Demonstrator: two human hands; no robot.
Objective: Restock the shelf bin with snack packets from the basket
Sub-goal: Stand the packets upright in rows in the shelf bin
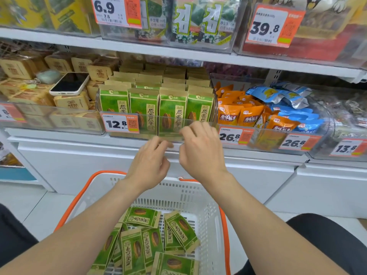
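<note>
I face white metal shelving (178, 50) above a pale tiled floor (39, 205). At 10 o'clock one phone (69, 84) lies flat on stacked brown paper packs (71, 103). At 12 o'clock the clear, hard-walled shelf bin (153, 133) holds upright green snack packets (144, 104), four across the front row and more rows behind.

My left hand (151, 161) is released, its fingers loosely curled around nothing, just below the bin's front wall. My right hand (200, 149) curls at that wall's top edge; I cannot tell whether it grips it.

At 6 o'clock the white slotted plastic basket (198, 197) with an orange rim holds about seven flat loose packets (139, 215). At 2 o'clock glossy orange pouches (230, 114) and blue pouches (294, 114) fill one bin.
</note>
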